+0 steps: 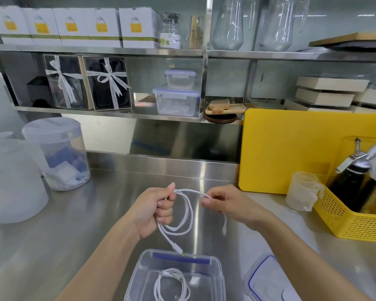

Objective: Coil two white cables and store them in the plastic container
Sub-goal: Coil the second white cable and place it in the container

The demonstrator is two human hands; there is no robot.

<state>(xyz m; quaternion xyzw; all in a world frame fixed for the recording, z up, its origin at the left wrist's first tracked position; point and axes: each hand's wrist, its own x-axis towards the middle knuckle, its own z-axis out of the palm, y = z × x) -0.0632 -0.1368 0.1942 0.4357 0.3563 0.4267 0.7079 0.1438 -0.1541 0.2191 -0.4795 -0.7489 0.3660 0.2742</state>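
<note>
A white cable (188, 216) hangs in loose loops between my hands above the steel counter. My left hand (154, 210) is closed around the loops at their top left. My right hand (224, 203) pinches the cable's upper strand, and one plug end dangles below that hand. The other plug end hangs down toward the open clear plastic container (139, 272) at the near edge. Inside the container lies a second white cable (172, 285), coiled.
The container's blue-edged lid (267, 279) lies to its right. A yellow basket (352, 216) with a dispenser bottle, a small measuring cup (303, 191) and a yellow cutting board (302, 148) stand at the right. Translucent tubs (57, 157) sit at the left. Shelves run along the back.
</note>
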